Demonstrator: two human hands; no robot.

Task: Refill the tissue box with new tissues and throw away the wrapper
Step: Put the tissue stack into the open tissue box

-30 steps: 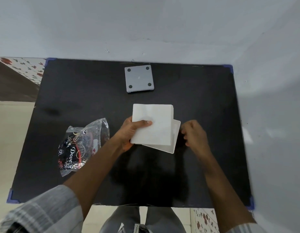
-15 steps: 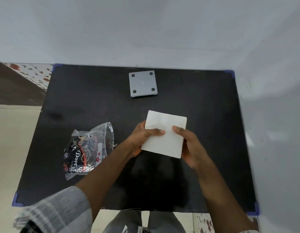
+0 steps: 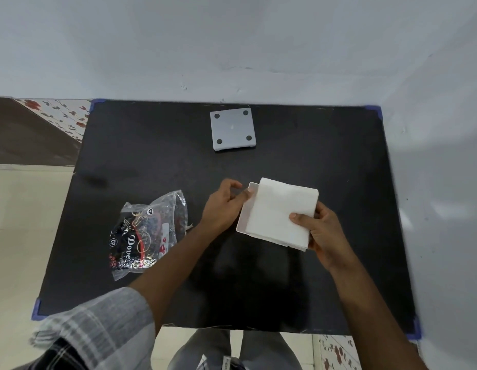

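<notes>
Head view: right hand [image 3: 326, 233] grips a soft square tissue stack [image 3: 281, 210] in the white box [image 3: 244, 209] that the left hand [image 3: 222, 206] pinches, crinkled plastic wrapper [image 3: 146, 232] beside it on the matte black surface [image 3: 157, 145].

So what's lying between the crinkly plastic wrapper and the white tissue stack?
Only the person's left hand, seen in the head view, gripping the white tray's edge.

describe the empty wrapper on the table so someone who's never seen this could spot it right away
Start at the black table against the pale wall. On its near left part, left of the person's left hand, lies the wrapper, touched by neither hand. It is the only crinkled, see-through plastic thing there, printed in black, red and white, unlike the plain white tissues and the flat grey square lid.
</notes>
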